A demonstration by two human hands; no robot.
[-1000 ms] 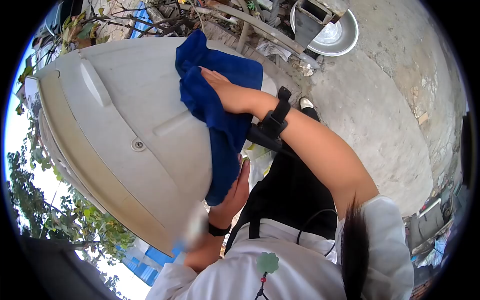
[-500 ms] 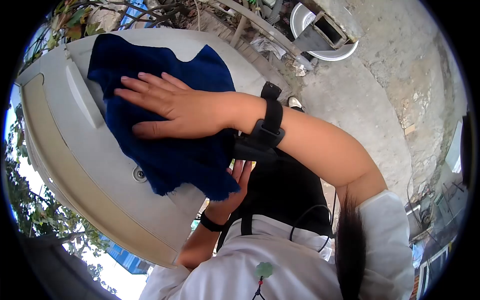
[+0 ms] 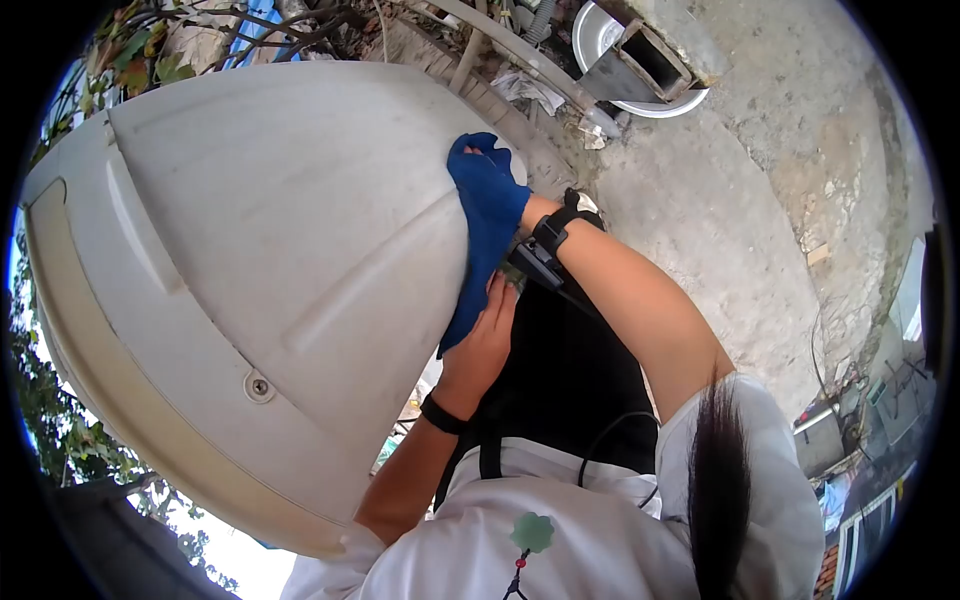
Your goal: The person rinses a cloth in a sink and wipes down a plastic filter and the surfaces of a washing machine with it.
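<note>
A dark blue cloth (image 3: 474, 235) is bunched at the near right edge of a large white plastic shell (image 3: 290, 210), trailing along that edge. My right hand (image 3: 490, 172) is mostly wrapped in it, fingers curled round the fabric, with a few fingertips showing at the top. Just below, my left hand (image 3: 487, 328) rests beside the shell's edge with its fingers stretched out, close to the cloth's hanging end. The shell has a raised ridge, a seam and a screw (image 3: 259, 387). A black strap with a small device (image 3: 540, 258) circles my right wrist.
Past the shell's far right side lie a pipe (image 3: 540, 65), rubble and a white basin (image 3: 600, 38) with a metal box (image 3: 652, 60) over it. Concrete ground (image 3: 700, 220) spreads to the right. Branches and leaves border the shell on the left.
My right hand has swept the cloth from the middle of the shell toward its near right edge. The flat, spread fingers have curled, and the cloth is now bunched around them.
</note>
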